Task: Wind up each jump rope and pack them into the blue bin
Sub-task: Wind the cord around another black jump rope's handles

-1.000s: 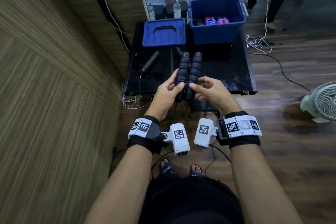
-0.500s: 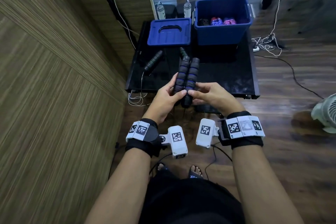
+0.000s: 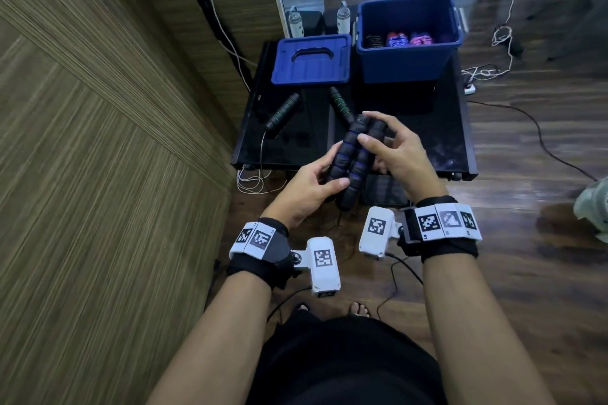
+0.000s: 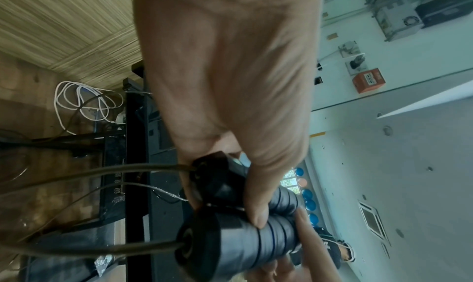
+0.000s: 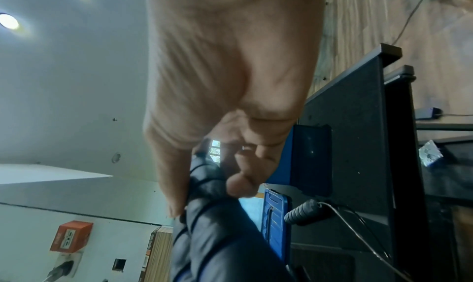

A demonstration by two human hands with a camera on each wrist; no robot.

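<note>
Two black foam jump-rope handles with blue rings [image 3: 353, 158] lie side by side in the air above the near edge of the black table [image 3: 437, 138]. My left hand [image 3: 312, 184] grips their lower ends, thumb across them [image 4: 256, 211]. My right hand [image 3: 391, 148] holds their upper ends, fingers curled round the tips [image 5: 204, 185]. Thin rope cords [image 4: 102, 175] trail from the handle ends. The blue bin [image 3: 408, 39] stands at the table's far right with several wound ropes [image 3: 398, 39] inside. A second rope with green-ringed handles [image 3: 283, 110] lies on the table.
The blue lid [image 3: 311, 59] lies flat left of the bin. Two spray bottles [image 3: 296, 23] stand behind it. A wood-panel wall [image 3: 98, 141] runs along the left. Loose white cables [image 3: 251, 179] hang at the table's left front corner, and more cables [image 3: 493, 66] lie on the floor to the right.
My right hand slid from the handles' lower part up to their far tips. The handles tilted to the right. The left hand kept its grip on the lower ends.
</note>
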